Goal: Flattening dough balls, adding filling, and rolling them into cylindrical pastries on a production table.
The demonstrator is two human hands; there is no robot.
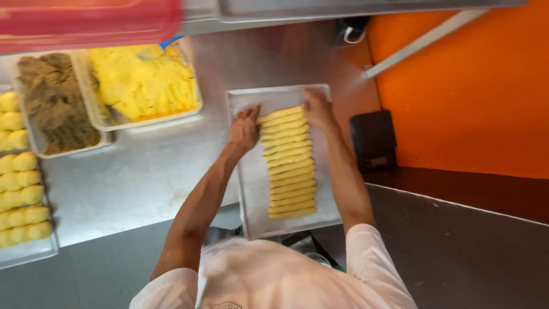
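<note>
A metal tray (246, 194) lies on the steel counter in front of me, carrying a row of several long yellow dough strips (290, 171) laid side by side. My left hand (245, 129) is at the left end of the farthest strip (281, 113), fingers curled onto it. My right hand (317, 109) grips the right end of the same strip, near the tray's far edge. Both forearms reach out over the tray's two sides.
On the steel counter (154, 171), far left, sit a tub of yellow filling (143, 80) and a tub of brown crumbly filling (57, 103). A tray of round yellow dough pieces (20, 189) runs down the left edge. A blurred red container (86, 23) hangs above. A black device (373, 140) stands by the orange wall (469, 86).
</note>
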